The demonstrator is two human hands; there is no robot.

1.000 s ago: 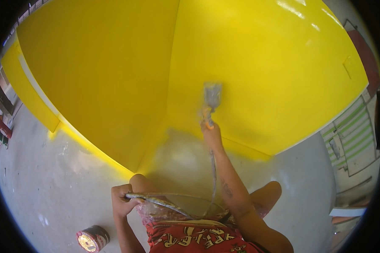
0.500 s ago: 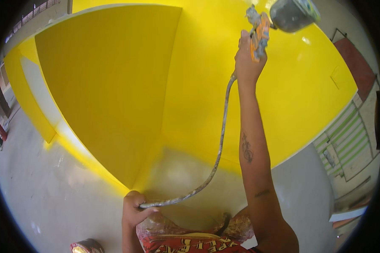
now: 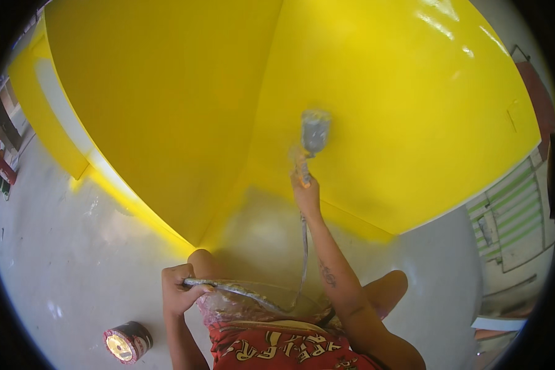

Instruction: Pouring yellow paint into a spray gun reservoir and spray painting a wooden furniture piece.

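Observation:
My right hand [image 3: 306, 192] is wrapped round the orange handle of a paint spray gun [image 3: 303, 169], held out in front of the large yellow panels. On top of the gun sits a grey paint cup [image 3: 316, 131], slightly blurred. A paint-stained hose [image 3: 304, 246] hangs from the gun, loops low past my lap and runs to my left hand [image 3: 177, 288]. That hand is closed round the hose near my left knee. Fresh-looking yellow covers both the left panel [image 3: 160, 105] and the right panel [image 3: 376, 105], which meet at an inner corner.
A paint can [image 3: 128, 343] stands on the grey floor [image 3: 61, 246] at my lower left. Yellow overspray marks the floor along the panels' lower edges. Red and green containers [image 3: 3, 171] are at the far left. Green-striped boards [image 3: 505, 209] lie on the right.
My right hand has brought the spray gun down and to the left, closer to me. The hose now sags lower. My left hand, still on the hose, has shifted slightly left.

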